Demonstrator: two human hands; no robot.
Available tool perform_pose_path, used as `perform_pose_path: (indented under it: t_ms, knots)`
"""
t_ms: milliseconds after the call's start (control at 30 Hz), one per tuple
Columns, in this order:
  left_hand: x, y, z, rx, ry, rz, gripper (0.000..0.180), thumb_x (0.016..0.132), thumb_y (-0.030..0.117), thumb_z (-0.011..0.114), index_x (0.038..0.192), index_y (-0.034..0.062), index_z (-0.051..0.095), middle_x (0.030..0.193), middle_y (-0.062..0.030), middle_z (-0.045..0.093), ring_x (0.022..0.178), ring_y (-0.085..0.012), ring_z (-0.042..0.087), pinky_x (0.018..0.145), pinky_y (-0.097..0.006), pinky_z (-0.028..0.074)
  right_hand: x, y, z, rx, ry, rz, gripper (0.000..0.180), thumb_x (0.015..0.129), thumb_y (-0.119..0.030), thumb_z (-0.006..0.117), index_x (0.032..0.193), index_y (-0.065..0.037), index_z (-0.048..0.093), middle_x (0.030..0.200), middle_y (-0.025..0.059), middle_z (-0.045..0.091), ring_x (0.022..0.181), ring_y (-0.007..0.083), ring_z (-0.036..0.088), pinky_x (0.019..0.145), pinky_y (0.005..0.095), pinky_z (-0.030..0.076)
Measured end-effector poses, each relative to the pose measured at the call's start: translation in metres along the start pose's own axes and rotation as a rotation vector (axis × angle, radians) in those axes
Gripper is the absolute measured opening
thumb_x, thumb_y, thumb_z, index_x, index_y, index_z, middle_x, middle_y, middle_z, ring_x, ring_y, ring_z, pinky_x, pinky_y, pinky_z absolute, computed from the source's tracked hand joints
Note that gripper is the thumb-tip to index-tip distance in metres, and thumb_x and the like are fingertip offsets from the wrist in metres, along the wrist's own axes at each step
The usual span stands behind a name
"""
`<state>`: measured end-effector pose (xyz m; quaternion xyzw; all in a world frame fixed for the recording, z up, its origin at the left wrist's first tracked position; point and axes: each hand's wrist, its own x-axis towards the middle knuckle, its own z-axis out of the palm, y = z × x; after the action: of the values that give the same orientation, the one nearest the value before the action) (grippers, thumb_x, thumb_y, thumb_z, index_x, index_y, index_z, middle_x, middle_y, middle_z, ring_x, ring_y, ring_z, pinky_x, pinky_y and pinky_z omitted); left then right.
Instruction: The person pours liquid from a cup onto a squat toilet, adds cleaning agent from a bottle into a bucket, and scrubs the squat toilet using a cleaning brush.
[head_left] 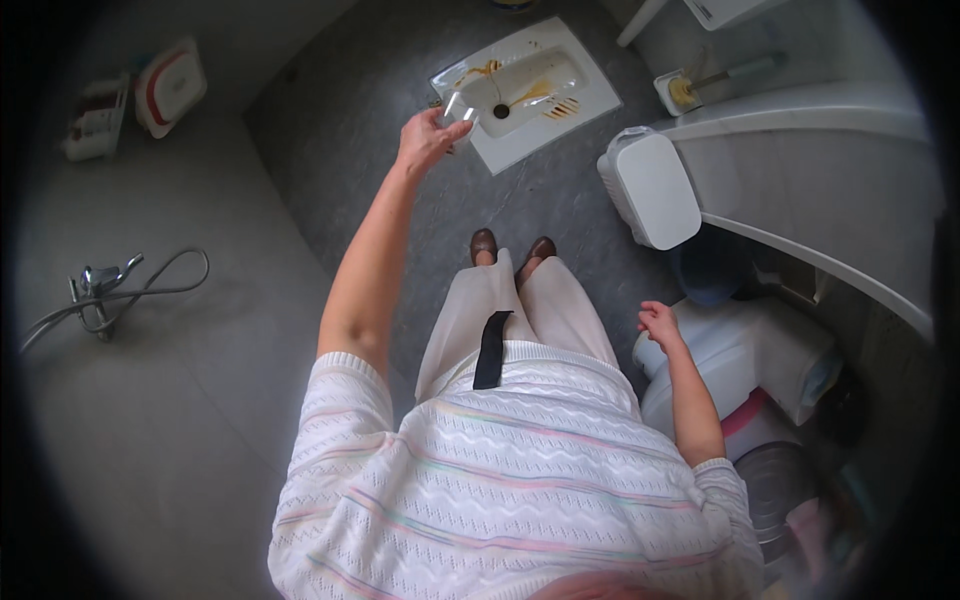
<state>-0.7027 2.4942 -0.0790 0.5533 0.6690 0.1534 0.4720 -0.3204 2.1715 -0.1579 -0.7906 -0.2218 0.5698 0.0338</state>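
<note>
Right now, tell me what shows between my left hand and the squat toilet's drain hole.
In the head view: the clear container your left hand holds, then a strip of the white squat toilet beside the drain hole.

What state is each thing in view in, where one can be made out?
Left hand: closed around the clear cup
Clear cup: held near the toilet's edge; contents unclear
Right hand: empty, fingers loosely curled
Squat toilet: stained yellow-brown
White bin: lid shut
Shower hose: looped against the wall
Brown shoes: worn
</note>
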Motion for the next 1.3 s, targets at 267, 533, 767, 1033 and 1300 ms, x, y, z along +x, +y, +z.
perform_pose_path:
  t_ms: [267, 533, 767, 1033, 1300]
  knots:
    - [0.024, 0.012, -0.003, -0.228, -0.168, -0.003, 0.041, 0.072, 0.044, 0.063, 0.077, 0.0034, 0.058, 0.061, -0.0023, 0.055, 0.056, -0.012, 0.052, 0.051, -0.026, 0.04, -0.022, 0.012, 0.008, 0.195, 0.022, 0.034, 0.036, 0.075, -0.011, 0.056, 0.109, 0.0, 0.05, 0.078, 0.0049, 0.058, 0.054, 0.0093, 0.054, 0.044, 0.0217, 0.039]
    - [0.014, -0.005, 0.006, -0.531, -0.194, 0.004, 0.066, 0.074, 0.039, 0.064, 0.122, 0.0016, 0.039, 0.077, -0.0027, 0.057, 0.064, -0.0095, 0.053, 0.057, -0.024, 0.041, -0.024, -0.006, 0.018, 0.188, -0.006, -0.079, 0.035, 0.076, -0.011, 0.055, 0.108, 0.001, 0.05, 0.071, 0.0022, 0.058, 0.058, 0.0086, 0.055, 0.048, 0.0211, 0.04]
    - [0.009, -0.017, 0.002, -0.305, -0.166, -0.12, 0.074, 0.072, 0.04, 0.066, 0.124, -0.003, 0.035, 0.074, -0.0039, 0.056, 0.063, -0.0096, 0.053, 0.05, -0.024, 0.041, -0.02, -0.004, 0.007, 0.095, -0.021, -0.053, 0.035, 0.077, -0.012, 0.054, 0.109, -0.002, 0.05, 0.074, 0.0014, 0.058, 0.06, 0.0077, 0.055, 0.047, 0.0205, 0.039]
    - [0.025, 0.04, -0.009, -0.068, -0.065, 0.046, 0.065, 0.071, 0.037, 0.064, 0.117, -0.0042, 0.045, 0.068, -0.0077, 0.058, 0.052, -0.0124, 0.054, 0.05, -0.025, 0.043, -0.023, -0.007, 0.002, 0.108, 0.018, -0.071, 0.034, 0.075, -0.01, 0.055, 0.107, 0.001, 0.052, 0.071, 0.0042, 0.06, 0.058, 0.0092, 0.056, 0.05, 0.0216, 0.042]
    - [0.061, 0.06, -0.01, 0.497, 0.074, 0.201, 0.057, 0.069, 0.043, 0.062, 0.11, 0.0039, 0.054, 0.106, -0.013, 0.057, 0.102, -0.0256, 0.052, 0.085, -0.034, 0.042, -0.025, 0.001, 0.006, 0.164, 0.014, -0.076, 0.033, 0.075, -0.009, 0.056, 0.106, 0.001, 0.052, 0.07, 0.0043, 0.059, 0.057, 0.0088, 0.055, 0.049, 0.0211, 0.041]
